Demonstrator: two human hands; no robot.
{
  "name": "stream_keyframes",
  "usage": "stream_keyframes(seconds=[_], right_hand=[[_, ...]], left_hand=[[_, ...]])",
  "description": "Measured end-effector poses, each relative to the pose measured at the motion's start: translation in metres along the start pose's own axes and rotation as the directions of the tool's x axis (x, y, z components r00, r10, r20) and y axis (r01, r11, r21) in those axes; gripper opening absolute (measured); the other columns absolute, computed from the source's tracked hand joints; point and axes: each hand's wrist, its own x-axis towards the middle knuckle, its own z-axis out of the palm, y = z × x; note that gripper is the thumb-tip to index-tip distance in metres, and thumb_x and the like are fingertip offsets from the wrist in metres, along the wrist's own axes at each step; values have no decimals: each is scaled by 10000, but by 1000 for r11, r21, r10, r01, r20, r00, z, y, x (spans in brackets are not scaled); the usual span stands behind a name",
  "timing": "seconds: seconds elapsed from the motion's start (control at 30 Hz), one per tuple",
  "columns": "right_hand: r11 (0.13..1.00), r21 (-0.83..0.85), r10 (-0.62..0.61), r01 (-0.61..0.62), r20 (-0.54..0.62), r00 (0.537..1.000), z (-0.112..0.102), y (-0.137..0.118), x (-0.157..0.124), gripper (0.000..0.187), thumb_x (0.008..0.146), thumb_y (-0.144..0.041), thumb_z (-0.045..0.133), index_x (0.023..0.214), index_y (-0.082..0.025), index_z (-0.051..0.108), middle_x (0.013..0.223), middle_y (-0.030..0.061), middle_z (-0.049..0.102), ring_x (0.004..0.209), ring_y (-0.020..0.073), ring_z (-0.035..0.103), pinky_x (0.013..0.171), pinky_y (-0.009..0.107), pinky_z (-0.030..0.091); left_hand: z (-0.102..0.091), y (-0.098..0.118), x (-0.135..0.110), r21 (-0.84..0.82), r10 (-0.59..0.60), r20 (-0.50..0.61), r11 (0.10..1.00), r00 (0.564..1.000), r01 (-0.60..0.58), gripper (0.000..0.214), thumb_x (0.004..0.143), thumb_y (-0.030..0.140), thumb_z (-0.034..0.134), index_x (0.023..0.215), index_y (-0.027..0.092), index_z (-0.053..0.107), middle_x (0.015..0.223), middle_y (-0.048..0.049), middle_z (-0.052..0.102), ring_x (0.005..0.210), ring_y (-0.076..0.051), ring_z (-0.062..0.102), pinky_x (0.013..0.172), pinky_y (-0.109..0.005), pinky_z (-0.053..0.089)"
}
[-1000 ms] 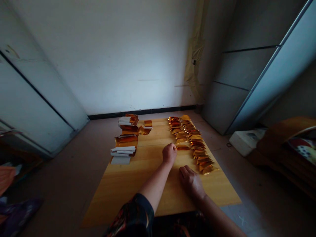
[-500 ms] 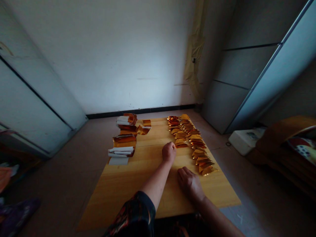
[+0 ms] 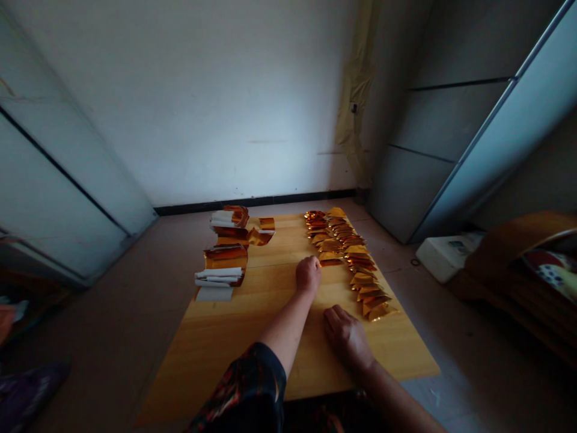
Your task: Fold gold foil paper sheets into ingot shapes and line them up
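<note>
My left hand is closed in a fist over the middle of the wooden board. Its knuckles are right beside the near end of a folded gold foil paper; whether they touch, or what is inside the fist, I cannot see. Nearer to me, my right hand rests on the board with its fingers curled in and nothing visible in it. Two rows of folded gold papers run along the board's right side. At the left lie piles of curled gold foil sheets with white backs.
Behind the board stands a pale wall with a dark skirting strip. Grey cabinets rise at the right, with a white box and a wooden armrest below. A purple bag lies on the floor at lower left.
The view has shifted very slightly. Both hands keep nearly the same place and shape, and the papers have not visibly moved on the board.
</note>
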Motion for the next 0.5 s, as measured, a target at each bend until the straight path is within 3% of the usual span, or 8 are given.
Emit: stream_keyframes(seconds=[0.3, 0.5], right_hand=[[1000, -1, 11, -11, 6, 1000, -4, -2, 1, 200, 861, -103, 412, 705, -182, 509, 685, 0, 533, 580, 93, 481, 542, 220, 285], [1000, -4, -7, 7, 18, 1000, -1, 1, 0, 188, 867, -114, 415, 726, -183, 520, 698, 4, 530, 602, 101, 490, 557, 229, 293]], left_hand=[[1, 1, 2, 84, 24, 1, 996, 1000, -24, 144, 828, 170, 485, 787, 185, 623, 793, -57, 634, 774, -175, 556, 714, -271, 386], [-5, -4, -10, 42, 17, -10, 999, 1000, -16, 140, 773, 123, 552, 873, 194, 620, 886, -60, 630, 871, -180, 549, 793, -277, 400]])
